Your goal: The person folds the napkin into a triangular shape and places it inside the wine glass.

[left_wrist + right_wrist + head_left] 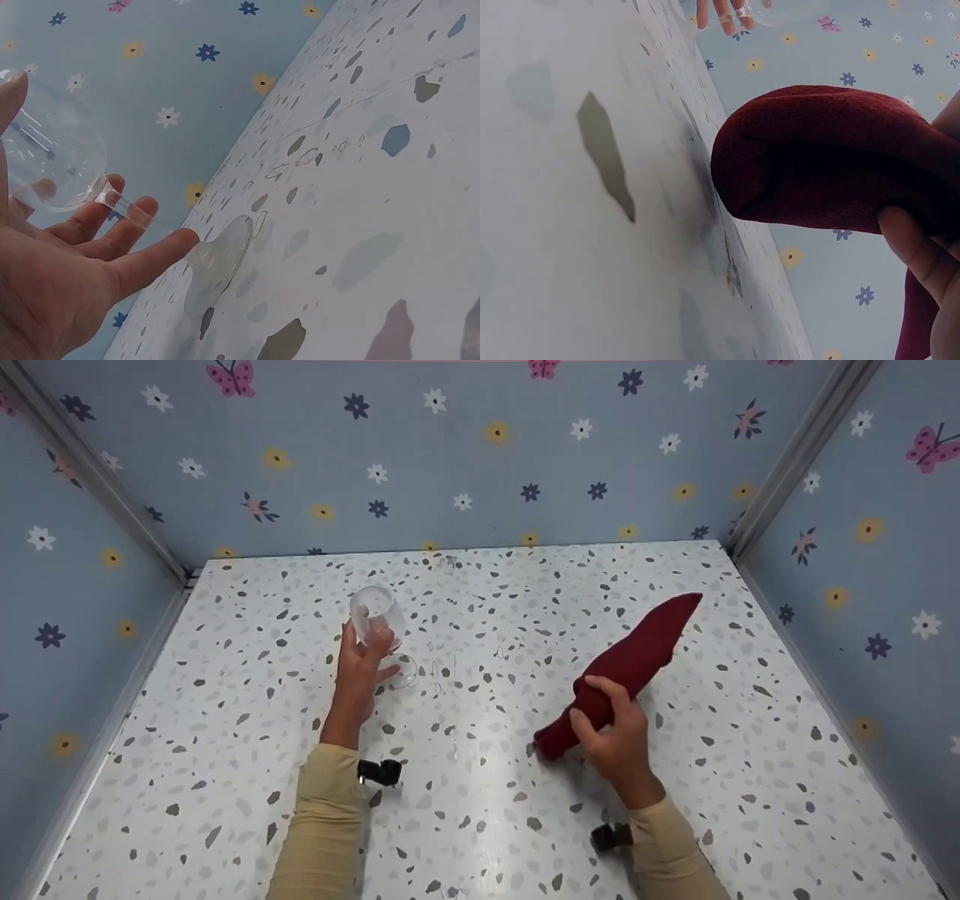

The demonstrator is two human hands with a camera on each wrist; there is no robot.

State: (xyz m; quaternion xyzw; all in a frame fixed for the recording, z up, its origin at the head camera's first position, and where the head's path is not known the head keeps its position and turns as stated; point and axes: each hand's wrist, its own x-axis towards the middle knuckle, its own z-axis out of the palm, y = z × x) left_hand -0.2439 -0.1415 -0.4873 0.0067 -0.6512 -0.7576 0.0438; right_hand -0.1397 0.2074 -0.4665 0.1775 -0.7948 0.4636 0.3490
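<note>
A clear stemmed wine glass [373, 601] stands at the left of the table, bowl up and foot low by the tabletop. My left hand [357, 671] holds it round the bowl, the thumb [10, 101] on one side and the fingers behind the bowl and stem. The little finger reaches toward the glass foot [219, 270]. On the right, a dark red cloth [637, 656], folded into a long bundle, lies slanted with its pointed end away from me. My right hand [621, 739] grips it near its narrower, close end, thumb and index finger across the folds.
The white speckled tabletop [480, 780] runs between and around both hands. Blue flower-patterned panels [465, 457] enclose it at the back and both sides. A small black device sits at each wrist, over the sleeves.
</note>
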